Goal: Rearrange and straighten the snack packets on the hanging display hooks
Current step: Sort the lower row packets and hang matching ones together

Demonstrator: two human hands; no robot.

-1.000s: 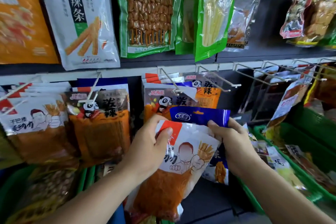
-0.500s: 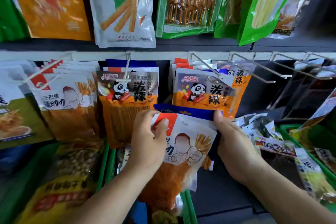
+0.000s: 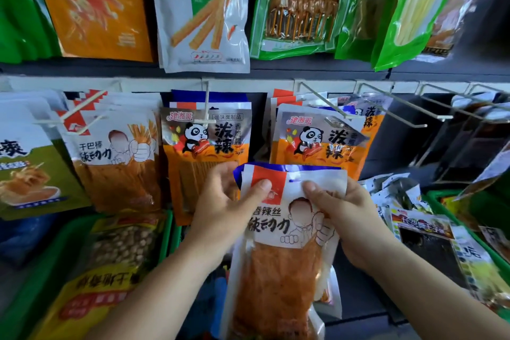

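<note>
Both hands hold a small stack of snack packets in front of the lower hook row. The front one is a white packet with a red corner and orange contents [image 3: 278, 265]; a blue-topped packet [image 3: 292, 167] peeks out behind it. My left hand [image 3: 223, 212] pinches the red corner with its thumb. My right hand [image 3: 342, 215] grips the top right edge, thumb on the front. Panda packets hang on hooks just behind, one bunch on the left [image 3: 207, 152] and one on the right [image 3: 317, 138]. Matching white packets [image 3: 110, 146] hang further left.
Bare wire hooks [image 3: 400, 107] stick out at the right of the rail. Large bags [image 3: 204, 14] hang on the upper row. Green bins stand below: one at the left [image 3: 55, 251] with peanut bags, one at the right [image 3: 441, 201] with loose packets.
The view has shifted down and nearer. My right hand has slid from the stack's side onto its top right edge, thumb now on the front; the blue packet is mostly covered.
</note>
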